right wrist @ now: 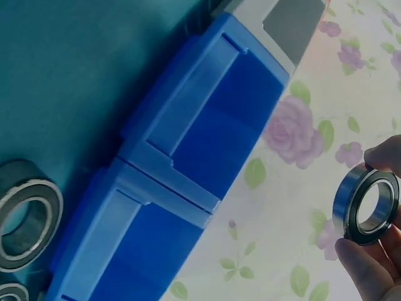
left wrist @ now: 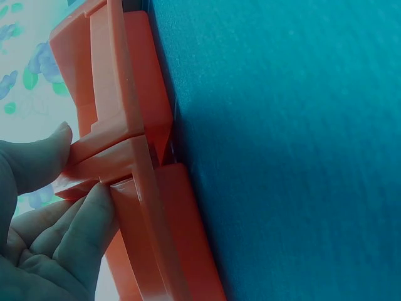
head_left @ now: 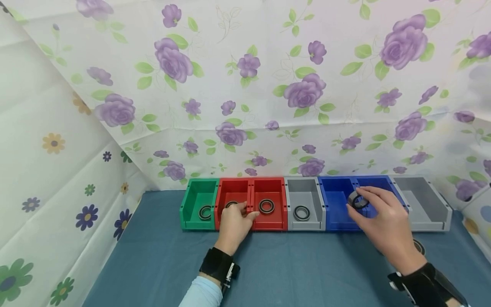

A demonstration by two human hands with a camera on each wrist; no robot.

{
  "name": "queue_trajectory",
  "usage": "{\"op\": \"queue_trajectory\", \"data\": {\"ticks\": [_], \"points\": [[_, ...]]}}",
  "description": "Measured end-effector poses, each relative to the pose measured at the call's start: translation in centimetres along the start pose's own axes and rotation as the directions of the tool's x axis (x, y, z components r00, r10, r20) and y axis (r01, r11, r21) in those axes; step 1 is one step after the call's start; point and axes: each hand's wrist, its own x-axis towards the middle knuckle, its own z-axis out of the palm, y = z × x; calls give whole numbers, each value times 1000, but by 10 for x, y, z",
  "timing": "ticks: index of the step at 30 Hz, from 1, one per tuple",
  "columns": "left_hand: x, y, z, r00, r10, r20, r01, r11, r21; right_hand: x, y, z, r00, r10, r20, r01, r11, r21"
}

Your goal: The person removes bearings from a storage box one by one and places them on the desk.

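My right hand (head_left: pixel 389 226) pinches a ball bearing (right wrist: pixel 344 200) between thumb and fingers, holding it up over the two blue bins (head_left: pixel 337 217). The bearing is a dark ring with a bright steel inner race. On the left, my left hand (head_left: pixel 235 226) grips the adjoining walls of two red bins (left wrist: pixel 103 157), thumb on one side and fingers on the other. A bearing (head_left: pixel 261 207) lies in the right red bin; another in the left red bin is partly hidden by the left hand.
A green bin (head_left: pixel 184 213) and a grey bin (head_left: pixel 305 196) each contain a bearing. Another grey bin (head_left: pixel 426 209) ends the row at right. More bearings (right wrist: pixel 53 216) lie on the blue cloth near the right wrist. A flowered sheet (head_left: pixel 245 106) hangs behind.
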Motion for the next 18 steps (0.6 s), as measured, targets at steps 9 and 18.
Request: {"op": "queue_trajectory", "data": {"ticks": [9, 18], "points": [[0, 1, 0, 1000, -23, 7, 23, 1000, -19, -20, 1, -7, 999, 30, 26, -29, 999, -16], [0, -1, 0, 1000, -13, 4, 13, 1000, -16, -63, 4, 3, 988, 96, 121, -92, 995, -41]]}}
